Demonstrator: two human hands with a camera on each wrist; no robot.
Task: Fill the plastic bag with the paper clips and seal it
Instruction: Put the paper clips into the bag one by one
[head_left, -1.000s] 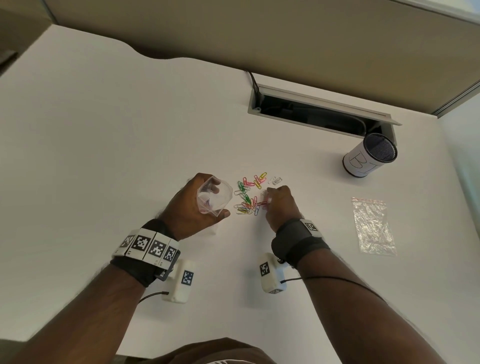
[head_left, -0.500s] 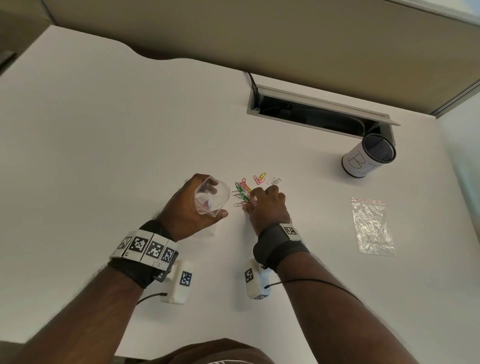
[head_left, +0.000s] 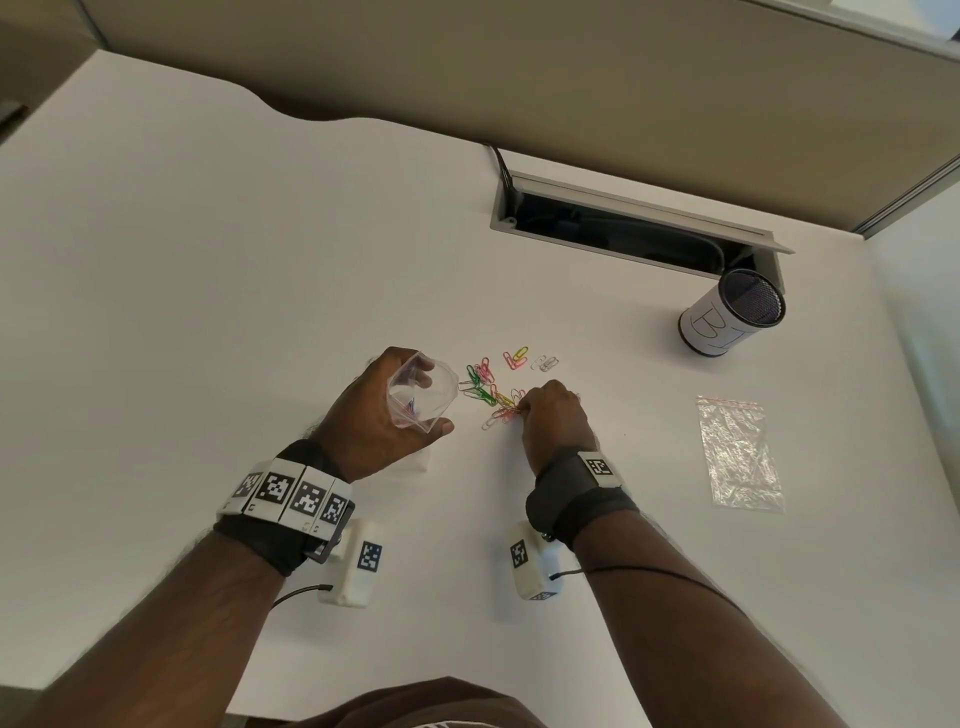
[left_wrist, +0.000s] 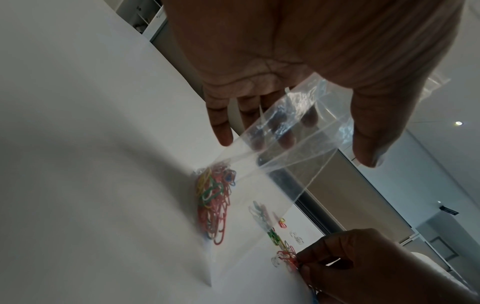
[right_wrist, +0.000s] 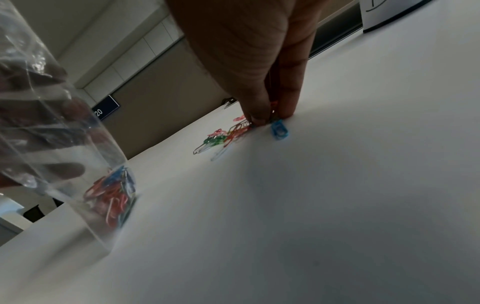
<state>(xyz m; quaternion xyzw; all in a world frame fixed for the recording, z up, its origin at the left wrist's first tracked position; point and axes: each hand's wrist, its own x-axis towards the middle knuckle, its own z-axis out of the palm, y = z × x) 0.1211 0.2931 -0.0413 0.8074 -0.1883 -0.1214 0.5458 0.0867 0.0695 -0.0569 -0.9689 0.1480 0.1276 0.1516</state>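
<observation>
My left hand (head_left: 387, 410) grips a clear plastic bag (head_left: 422, 391) upright on the white table, its mouth held wide. Several coloured paper clips (left_wrist: 213, 203) lie in the bag's bottom (right_wrist: 111, 197). A loose heap of coloured paper clips (head_left: 491, 387) lies on the table just right of the bag. My right hand (head_left: 553, 415) is down on the heap's right edge, thumb and fingers (right_wrist: 262, 115) pinching clips against the table. A blue clip (right_wrist: 279, 129) lies beside those fingertips.
A second, flat clear bag (head_left: 737, 452) lies at the right of the table (head_left: 208, 312). A white and black mesh cup (head_left: 732, 314) stands at the back right beside an open cable slot (head_left: 623, 228). A partition wall rises behind the table.
My right hand drew left and nearer into the heap, then shifted back right to its edge, dragging clips together. The left hand with the bag has stayed in place.
</observation>
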